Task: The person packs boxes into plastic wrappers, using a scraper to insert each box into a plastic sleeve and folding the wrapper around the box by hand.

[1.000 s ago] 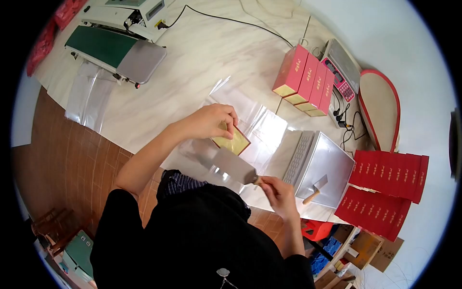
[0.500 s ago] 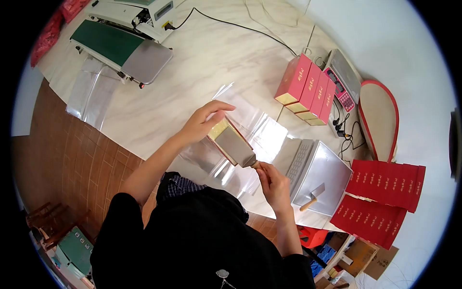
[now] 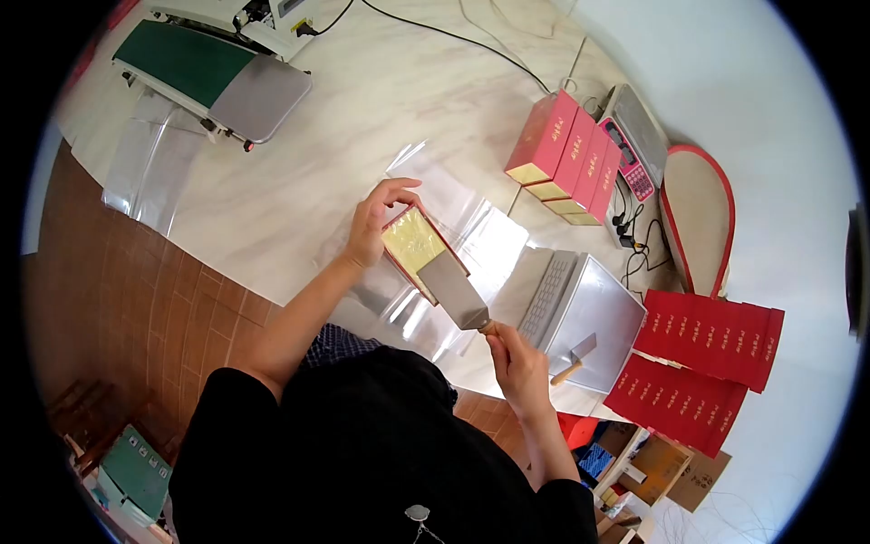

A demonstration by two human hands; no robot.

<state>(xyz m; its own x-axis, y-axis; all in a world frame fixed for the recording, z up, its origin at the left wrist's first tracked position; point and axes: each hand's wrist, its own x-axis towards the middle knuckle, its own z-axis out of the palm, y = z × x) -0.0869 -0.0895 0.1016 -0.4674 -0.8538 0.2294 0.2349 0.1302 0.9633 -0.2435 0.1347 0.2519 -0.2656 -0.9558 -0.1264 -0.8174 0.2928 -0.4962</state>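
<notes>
My left hand [image 3: 373, 222] is curled around the upper end of a small red-edged box [image 3: 410, 238], its thumb and fingers on the sides. The box's face is pale yellow, with a shiny surface. In my right hand [image 3: 518, 364] is the wooden handle of a scraper [image 3: 456, 292], its flat metal blade lying over the lower part of the yellow face. I cannot tell whether the blade presses on it. Clear plastic film [image 3: 489, 234] spreads under and beside the box on the marbled tabletop.
To the right stands a scale [image 3: 612, 304] with another scraper [image 3: 574, 360] on its metal platform. Beyond it are red packages [image 3: 711, 340], several red boxes [image 3: 548, 136] and a pink-keyed scale [image 3: 633, 150]. A green-belted machine [image 3: 186, 63] sits upper left, with a black cable [image 3: 444, 36].
The scraper has slid down and right along the box, uncovering more of the yellow face. My left fingers have curled closer around the box's upper end. The whole view has shifted slightly.
</notes>
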